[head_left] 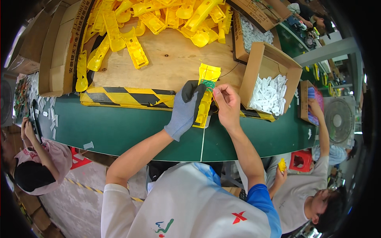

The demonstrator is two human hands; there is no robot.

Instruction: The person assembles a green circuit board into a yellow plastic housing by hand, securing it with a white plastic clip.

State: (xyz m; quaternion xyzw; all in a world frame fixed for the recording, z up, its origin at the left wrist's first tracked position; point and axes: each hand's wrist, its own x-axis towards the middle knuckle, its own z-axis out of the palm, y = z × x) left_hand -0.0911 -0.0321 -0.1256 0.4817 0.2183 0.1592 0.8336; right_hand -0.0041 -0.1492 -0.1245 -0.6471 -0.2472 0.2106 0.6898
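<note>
My left hand point(182, 109), in a grey-blue glove with dark fingertips, is closed around a long yellow plastic housing point(210, 72). A small green circuit board point(208, 84) lies across the housing's middle, close to the gloved thumb. My bare right hand point(228, 106) pinches at the board's right edge; thin wires run there, but what lies between the fingertips is too small to make out. One dark wire point(228, 72) curves off to the upper right. The housing's lower half shows below the glove, over the green table.
A wooden board point(166, 59) edged with yellow-black tape bears a heap of yellow housings point(154, 22). On the right stands a carton point(254, 51) of white plastic parts point(269, 95). Cartons point(59, 51) rise at left. Co-workers sit on both sides of the green table point(119, 131).
</note>
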